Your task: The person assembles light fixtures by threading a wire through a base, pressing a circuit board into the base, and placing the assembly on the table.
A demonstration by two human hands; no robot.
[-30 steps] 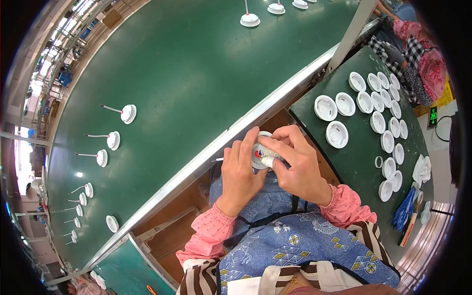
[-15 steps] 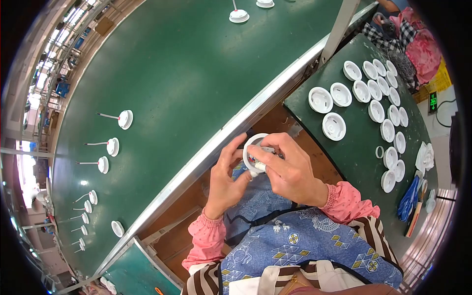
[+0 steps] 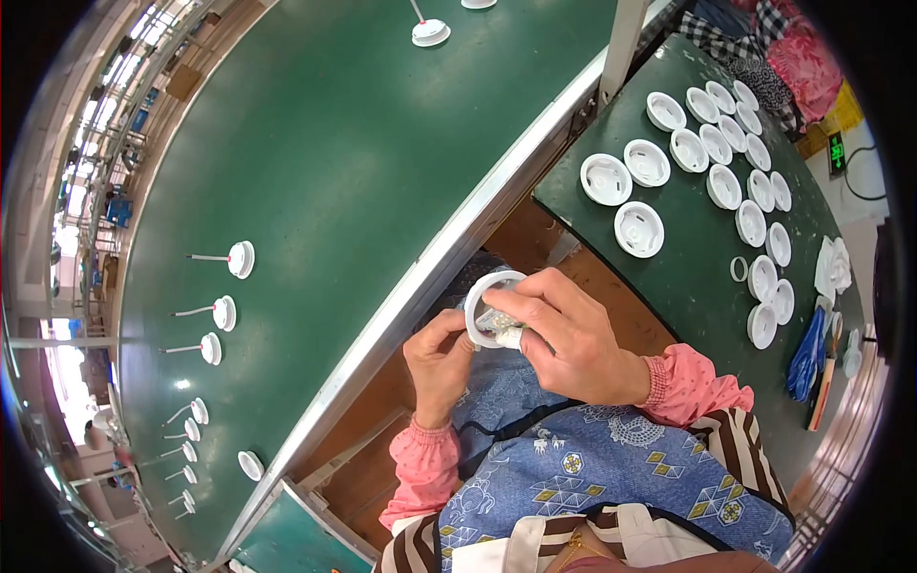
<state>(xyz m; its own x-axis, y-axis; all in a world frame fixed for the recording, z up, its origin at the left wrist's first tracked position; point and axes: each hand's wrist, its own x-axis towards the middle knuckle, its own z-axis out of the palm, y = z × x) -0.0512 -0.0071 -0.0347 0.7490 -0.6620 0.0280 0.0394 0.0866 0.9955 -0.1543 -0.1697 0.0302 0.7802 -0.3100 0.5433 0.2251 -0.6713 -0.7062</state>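
Observation:
Above my lap, a round white housing (image 3: 474, 329) is held between both hands, its open side tilted up and small parts inside. My left hand (image 3: 437, 366) pinches the left edge of its rim between thumb and fingers. On the other side my right hand (image 3: 570, 336) grips it, with fingers reaching over and into the opening. A small white piece (image 3: 510, 337) shows by my right thumb; whether it is joined to the housing I cannot tell.
Several white round cups (image 3: 639, 229) and a thin ring (image 3: 738, 268) lie on the green side table (image 3: 688, 277). White discs with stems (image 3: 242, 259) stand on the large green table (image 3: 315, 191). A metal post (image 3: 623, 48) rises at its edge.
The view has shifted. The housing has turned in my hands, and its inside shows more. My left fingers have drawn together at its rim, and the small white piece now shows by my right thumb.

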